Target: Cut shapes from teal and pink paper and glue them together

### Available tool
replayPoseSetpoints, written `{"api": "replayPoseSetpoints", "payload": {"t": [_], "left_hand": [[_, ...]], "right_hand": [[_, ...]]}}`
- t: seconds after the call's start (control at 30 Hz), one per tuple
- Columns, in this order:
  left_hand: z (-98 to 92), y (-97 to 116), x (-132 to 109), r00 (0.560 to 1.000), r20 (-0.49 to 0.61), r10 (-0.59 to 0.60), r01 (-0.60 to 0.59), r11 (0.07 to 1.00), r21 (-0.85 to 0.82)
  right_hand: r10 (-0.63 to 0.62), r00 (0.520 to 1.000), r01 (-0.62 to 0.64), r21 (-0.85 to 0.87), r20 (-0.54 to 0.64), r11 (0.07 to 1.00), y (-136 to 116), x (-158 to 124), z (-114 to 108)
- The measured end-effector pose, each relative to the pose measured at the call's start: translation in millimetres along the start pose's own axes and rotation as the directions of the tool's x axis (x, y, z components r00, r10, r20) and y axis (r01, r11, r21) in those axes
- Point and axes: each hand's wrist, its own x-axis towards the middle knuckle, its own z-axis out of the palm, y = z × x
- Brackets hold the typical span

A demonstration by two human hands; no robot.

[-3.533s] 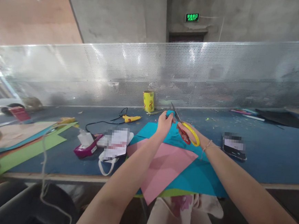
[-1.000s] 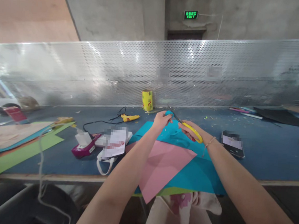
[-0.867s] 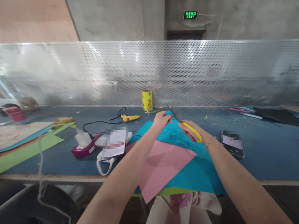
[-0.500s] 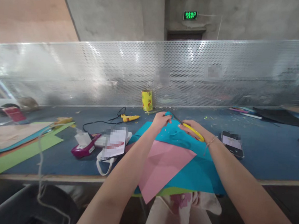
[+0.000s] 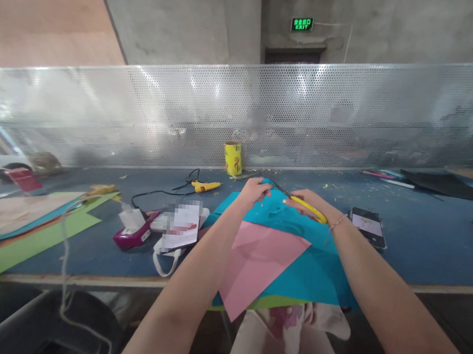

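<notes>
Yellow-handled scissors (image 5: 311, 208) are in my right hand (image 5: 309, 200), with the fingers closed round the handles. Their dark blades point left and away from me, toward a small blue paper piece (image 5: 266, 181). My left hand (image 5: 255, 190) pinches that piece between thumb and fingers, right by the blade tips. Below both hands lie blue paper sheets (image 5: 315, 270), partly covered by a pink sheet (image 5: 260, 260). A green sheet (image 5: 279, 301) shows under them at the table's front edge.
Left of my arms are a phone (image 5: 181, 230), a purple power strip (image 5: 133, 234) and a yellow glue gun (image 5: 205, 186) with a black cord. A yellow can (image 5: 233, 159) stands by the perforated metal screen (image 5: 163, 116). Another phone (image 5: 367, 227) lies right.
My right hand and the scissors have shifted slightly right, and the blades look closer together. My left hand keeps its pinch on the blue paper piece.
</notes>
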Motion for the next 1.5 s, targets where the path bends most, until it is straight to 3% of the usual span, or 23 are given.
{"api": "replayPoseSetpoints", "payload": {"t": [0.17,0.33,0.5,0.9,1.5], "left_hand": [[-0.2,-3,2,1.0,0.008,-0.01,0.011,0.998,-0.065],[2.6,-8,5,0.997,-0.04,0.072,-0.077,0.987,-0.142],[6.3,-11,7,0.986,-0.115,0.118,-0.129,0.987,-0.1],[11.6,-10,5,0.983,-0.133,0.124,-0.139,0.985,-0.107],[15.8,-8,0,0.988,-0.125,0.092,-0.111,0.982,-0.153]], "right_hand": [[0.018,1.0,-0.017,0.03,-0.02,0.999,-3,-1,1],[-0.03,0.999,0.035,0.122,-0.045,0.992,2,0,6],[-0.037,0.999,0.034,0.261,0.004,0.965,8,3,12],[-0.092,0.994,0.052,0.46,0.065,0.886,0,-1,22],[-0.107,0.992,0.068,0.447,0.062,0.892,3,2,21]]}}
